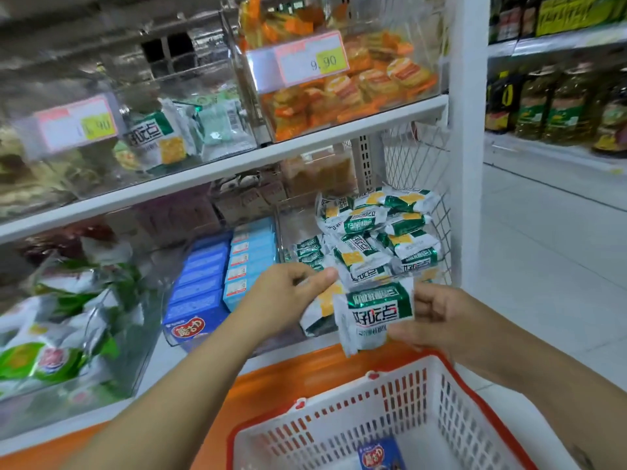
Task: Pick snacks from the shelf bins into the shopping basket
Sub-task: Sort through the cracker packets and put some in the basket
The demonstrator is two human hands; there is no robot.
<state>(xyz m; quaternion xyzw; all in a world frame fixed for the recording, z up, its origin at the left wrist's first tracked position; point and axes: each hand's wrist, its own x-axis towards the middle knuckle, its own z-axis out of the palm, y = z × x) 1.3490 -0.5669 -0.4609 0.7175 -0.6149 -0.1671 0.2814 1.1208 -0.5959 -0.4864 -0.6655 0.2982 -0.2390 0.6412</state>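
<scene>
Both bare forearms reach forward from the lower edge of the view, the left forearm point(190, 385) rising diagonally from the bottom left and the right forearm point(543, 364) coming in from the right. The left hand point(285, 296) shows its back, thumb stretched to the right and fingers curled round a second packet point(320, 310). The right hand point(437, 320), close beside it, pinches the right edge of a green-and-white packet point(375, 312) between curled fingers point(424, 300) and thumb
</scene>
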